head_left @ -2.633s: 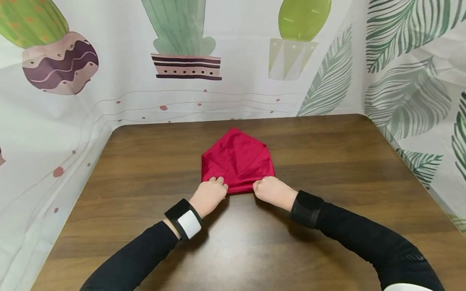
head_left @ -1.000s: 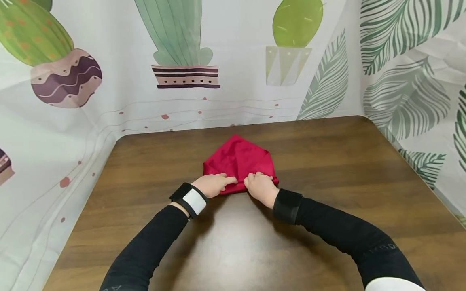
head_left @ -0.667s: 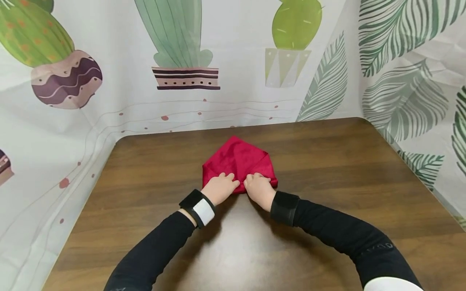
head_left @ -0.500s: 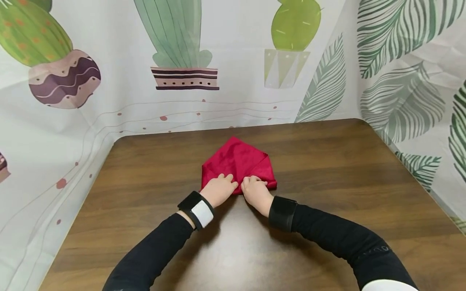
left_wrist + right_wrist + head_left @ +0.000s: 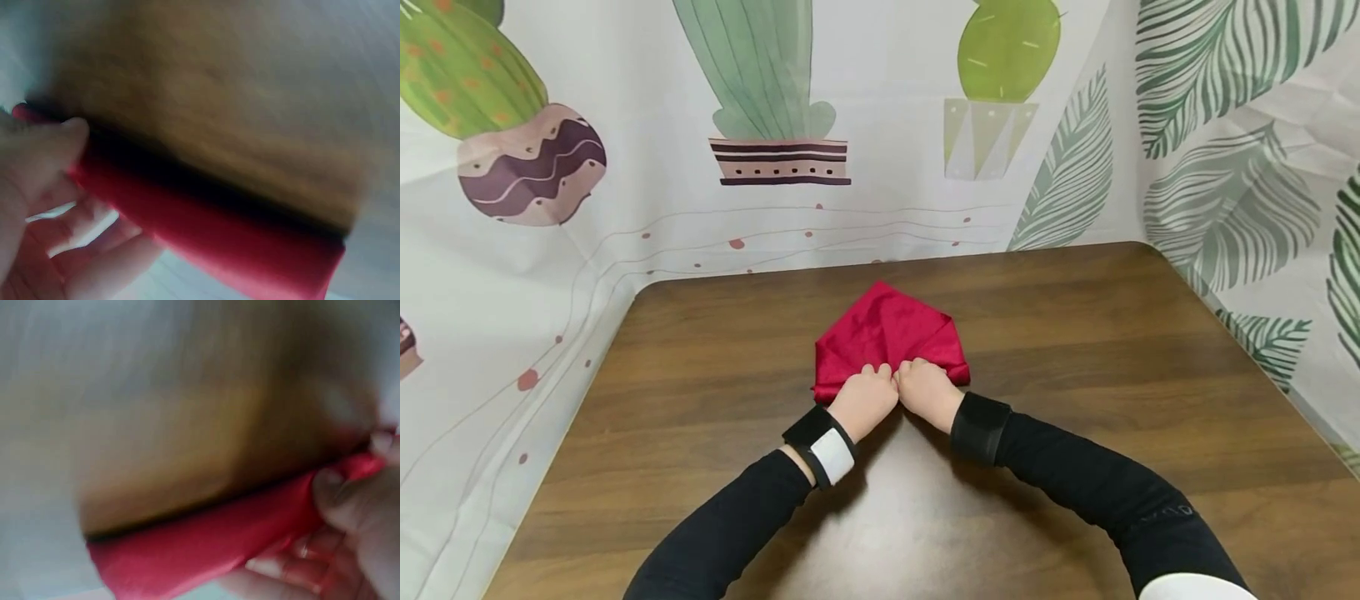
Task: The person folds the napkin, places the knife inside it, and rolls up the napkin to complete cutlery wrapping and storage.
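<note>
A red, satiny folded cloth [image 5: 887, 325] lies on the wooden table, its far end pointed and its near edge rolled into a band. My left hand [image 5: 865, 400] pinches that rolled edge near its middle, thumb on one side and fingers curled on the other, as the rolled cloth [image 5: 200, 219] in the left wrist view shows. Right beside it, my right hand [image 5: 928, 392] grips the same edge. In the right wrist view the thumb presses on the rolled cloth [image 5: 206, 544] with fingers beneath. Both wrist views are blurred. The two hands nearly touch and hide the middle of the edge.
The brown wooden table [image 5: 715, 358] extends around the cloth on all sides. Behind it hangs a white curtain [image 5: 895, 192] printed with cacti and leaves. Black bands [image 5: 981, 427] are worn on both wrists.
Both hands have come inward from the two ends of the near edge to its middle. My left hand's fingers, stretched out a second ago, are now curled on the cloth.
</note>
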Motion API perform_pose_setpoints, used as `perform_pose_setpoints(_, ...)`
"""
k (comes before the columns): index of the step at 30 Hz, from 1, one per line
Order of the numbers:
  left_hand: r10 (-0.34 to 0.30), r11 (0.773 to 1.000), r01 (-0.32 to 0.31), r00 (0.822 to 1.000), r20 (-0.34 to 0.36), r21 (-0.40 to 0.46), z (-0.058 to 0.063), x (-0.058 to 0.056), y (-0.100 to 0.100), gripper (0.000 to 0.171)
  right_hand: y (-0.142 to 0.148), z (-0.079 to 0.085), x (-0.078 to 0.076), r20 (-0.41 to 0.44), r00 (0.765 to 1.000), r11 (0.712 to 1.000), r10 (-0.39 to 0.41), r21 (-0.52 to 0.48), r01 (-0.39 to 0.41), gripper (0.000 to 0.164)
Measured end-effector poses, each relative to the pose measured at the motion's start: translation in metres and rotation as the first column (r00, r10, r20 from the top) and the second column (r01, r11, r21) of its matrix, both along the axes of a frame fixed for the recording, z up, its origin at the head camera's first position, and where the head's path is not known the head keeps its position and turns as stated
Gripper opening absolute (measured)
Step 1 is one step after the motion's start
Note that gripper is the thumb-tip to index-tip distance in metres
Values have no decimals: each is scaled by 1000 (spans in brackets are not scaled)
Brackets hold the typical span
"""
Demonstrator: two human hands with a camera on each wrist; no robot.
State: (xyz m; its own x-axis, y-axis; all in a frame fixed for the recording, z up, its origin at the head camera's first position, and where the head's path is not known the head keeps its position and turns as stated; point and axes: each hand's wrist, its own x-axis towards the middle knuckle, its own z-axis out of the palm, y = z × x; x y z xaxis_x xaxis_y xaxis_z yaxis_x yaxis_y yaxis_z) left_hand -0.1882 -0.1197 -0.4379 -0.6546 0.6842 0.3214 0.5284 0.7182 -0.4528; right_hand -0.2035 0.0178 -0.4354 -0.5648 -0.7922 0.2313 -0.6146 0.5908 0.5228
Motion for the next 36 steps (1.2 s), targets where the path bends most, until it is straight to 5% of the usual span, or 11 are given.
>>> perform_pose_setpoints(3,-3,1000,4,1000,-17,13,0,0,2,6,4,1,-5,55,997,996,56,-72,-53,14)
perform_pose_setpoints(9,54,997,-58,997,59,59,6,0,6,11,5,0,-1,-62,997,993,44,-108,-50,16)
perform_pose_setpoints(14,110,990,-119,988,113,79,6,-2,11,8,3,7,-7,85,996,993,5,-114,5,16)
perform_pose_setpoints(21,216,968,-242,941,260,70,14,-10,14,8,-2,7,-6,36,996,993,-85,-84,88,15)
perform_pose_setpoints(27,230,951,-286,909,347,117,16,-11,16,10,-3,12,-14,154,982,988,-107,-90,122,16)
perform_pose_setpoints(32,245,928,-340,864,440,151,20,-17,12,12,-6,6,-7,49,986,985,-158,-56,161,15)
perform_pose_setpoints(34,257,924,-350,867,427,154,21,-17,12,13,-9,5,-6,28,982,982,-189,-19,189,15)
perform_pose_setpoints(36,264,928,-338,892,366,154,18,-15,12,13,-13,6,-7,53,974,975,-221,15,221,14)
